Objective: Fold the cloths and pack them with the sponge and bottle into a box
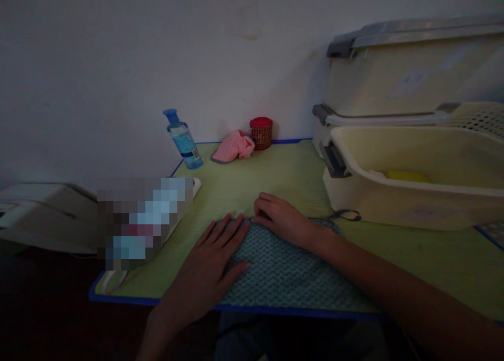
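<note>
A blue-green textured cleaning cloth (283, 271) with a dark edging and a hanging loop lies spread at the front of the table. My left hand (214, 258) rests flat with fingers spread over the cloth's left side. Beside its fingertips, my right hand (281, 219) is closed, its curled fingers at the cloth's far edge near the left corner. The right forearm crosses over part of the cloth. What lies under the curled fingertips is partly hidden.
A green table (275, 177) has blue edging. Towards the wall are a blue bottle (185, 143), a crumpled pink cloth (234, 146) and a red-lidded canister (261, 134). A cream bin (413, 203) and stacked boxes (394, 82) occupy the right. A blurred-out object (147, 219) lies left.
</note>
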### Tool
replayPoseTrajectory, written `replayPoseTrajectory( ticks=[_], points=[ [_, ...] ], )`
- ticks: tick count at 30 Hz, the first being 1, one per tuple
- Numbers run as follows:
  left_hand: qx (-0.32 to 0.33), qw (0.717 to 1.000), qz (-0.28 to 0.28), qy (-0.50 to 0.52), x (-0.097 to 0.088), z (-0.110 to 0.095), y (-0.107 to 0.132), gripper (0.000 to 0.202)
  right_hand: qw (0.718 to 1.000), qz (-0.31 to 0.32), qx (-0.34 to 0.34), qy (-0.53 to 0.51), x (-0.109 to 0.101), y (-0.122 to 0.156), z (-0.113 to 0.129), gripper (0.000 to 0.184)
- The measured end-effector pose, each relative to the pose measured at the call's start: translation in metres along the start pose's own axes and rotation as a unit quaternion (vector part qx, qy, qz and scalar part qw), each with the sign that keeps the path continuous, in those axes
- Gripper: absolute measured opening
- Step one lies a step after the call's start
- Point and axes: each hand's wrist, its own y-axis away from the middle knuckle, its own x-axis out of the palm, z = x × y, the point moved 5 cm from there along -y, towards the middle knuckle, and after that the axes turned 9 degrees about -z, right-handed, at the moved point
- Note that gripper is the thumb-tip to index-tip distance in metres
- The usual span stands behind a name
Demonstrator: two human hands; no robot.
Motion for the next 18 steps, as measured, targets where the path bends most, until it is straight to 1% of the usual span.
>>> replayPoseTrajectory(
  ticks=[3,9,13,16,18],
  points=[
    [0.001,1.0,0.002,0.0,0.0,0.0,0.0,0.058,1.0,-0.008,-0.003,-0.016,0.0,0.0,-0.003,0.013],
    [0.0,1.0,-0.001,0.0,-0.005,-0.002,-0.001,0.057,0.997,-0.016,-0.018,-0.075,0.0,0.001,-0.003,0.01],
    [-0.021,0.999,-0.03,-0.033,-0.007,-0.019,-0.011,0.059,0.995,-0.033,-0.003,-0.094,0.001,0.001,-0.006,0.009],
    [-0.029,0.998,-0.03,-0.04,0.002,-0.036,-0.022,0.064,0.995,-0.046,0.001,-0.093,0.002,0.001,-0.008,0.011],
    [-0.036,0.998,-0.036,-0.041,0.008,-0.043,-0.025,0.068,0.995,-0.052,0.004,-0.087,0.001,0.001,-0.009,0.012]
  ],
)
